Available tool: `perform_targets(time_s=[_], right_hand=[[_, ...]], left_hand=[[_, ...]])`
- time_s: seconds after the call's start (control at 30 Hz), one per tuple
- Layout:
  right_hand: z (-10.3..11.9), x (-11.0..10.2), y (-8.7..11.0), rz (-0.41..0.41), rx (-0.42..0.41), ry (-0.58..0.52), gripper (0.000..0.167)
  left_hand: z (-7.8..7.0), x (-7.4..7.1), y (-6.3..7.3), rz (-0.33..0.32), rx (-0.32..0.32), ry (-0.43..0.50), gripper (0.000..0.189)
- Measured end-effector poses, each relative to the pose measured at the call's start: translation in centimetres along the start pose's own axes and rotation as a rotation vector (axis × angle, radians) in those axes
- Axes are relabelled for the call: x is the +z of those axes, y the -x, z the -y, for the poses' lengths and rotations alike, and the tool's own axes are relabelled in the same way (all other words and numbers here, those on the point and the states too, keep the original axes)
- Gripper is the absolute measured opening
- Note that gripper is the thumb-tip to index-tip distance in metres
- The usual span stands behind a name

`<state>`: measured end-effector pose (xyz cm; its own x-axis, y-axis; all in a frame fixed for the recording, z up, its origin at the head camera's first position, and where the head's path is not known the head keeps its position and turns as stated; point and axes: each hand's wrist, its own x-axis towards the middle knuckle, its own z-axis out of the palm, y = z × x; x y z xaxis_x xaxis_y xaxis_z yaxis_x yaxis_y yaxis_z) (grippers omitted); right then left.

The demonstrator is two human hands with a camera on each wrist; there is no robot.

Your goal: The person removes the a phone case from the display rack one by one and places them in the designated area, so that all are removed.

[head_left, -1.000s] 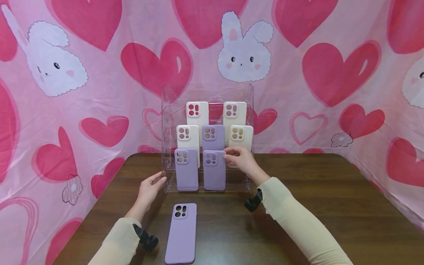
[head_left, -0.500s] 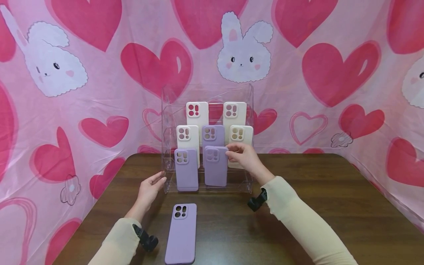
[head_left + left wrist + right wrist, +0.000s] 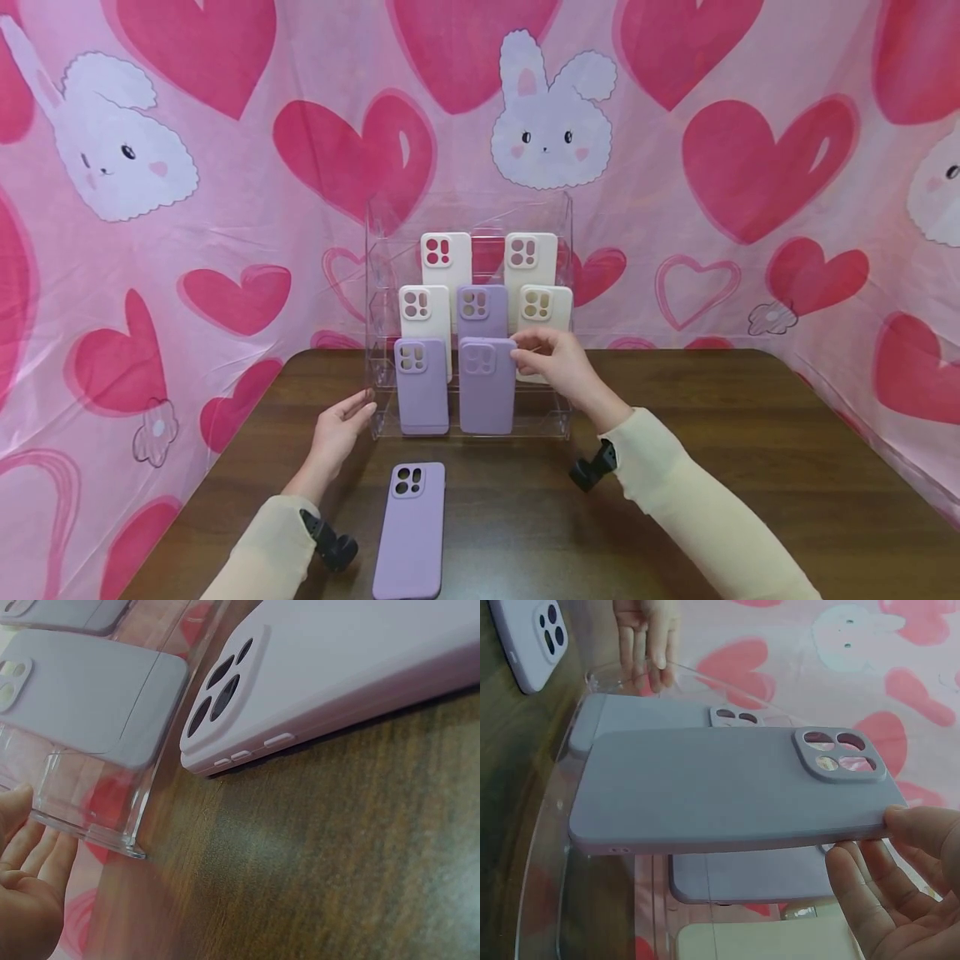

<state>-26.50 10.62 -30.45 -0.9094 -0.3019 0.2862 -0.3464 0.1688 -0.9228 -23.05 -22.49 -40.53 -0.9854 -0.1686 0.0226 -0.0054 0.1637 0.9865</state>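
Note:
Between the thumb and fingers of my right hand (image 3: pixel 551 358), a purple phone case (image 3: pixel 705 787) is pinched at its upper right corner. It stands upright at the front of a clear tiered display stand (image 3: pixel 375 333), slightly tilted in the right wrist view. My left hand (image 3: pixel 337 433) holds the stand's left edge, thumb on one side and fingers on the other, in the left wrist view. Just left of the held case, another purple case (image 3: pixel 422 387) sits in the bottom tier. Behind it, one more purple case (image 3: pixel 483 312) stands in the tier above.
White cases (image 3: pixel 424 312) and cream cases (image 3: pixel 545 312) fill places in the upper tiers. A purple phone case (image 3: pixel 408 533) lies flat on the brown wooden table (image 3: pixel 712 483), in front of the stand. A pink cloth with hearts and rabbits hangs behind.
My right hand has lifted the purple case from its place in the bottom tier, then brought it slightly lower and toward me. My left hand stays at the stand's edge.

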Motion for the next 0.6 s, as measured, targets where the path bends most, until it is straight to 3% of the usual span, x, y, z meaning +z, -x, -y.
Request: perform_targets(time_s=[0.6], right_hand=[[-2.2,0.6,2.3,0.067,0.050,-0.033,0.022]], left_hand=[[0.1,0.1,0.0,-0.010,0.010,0.005,0.045]])
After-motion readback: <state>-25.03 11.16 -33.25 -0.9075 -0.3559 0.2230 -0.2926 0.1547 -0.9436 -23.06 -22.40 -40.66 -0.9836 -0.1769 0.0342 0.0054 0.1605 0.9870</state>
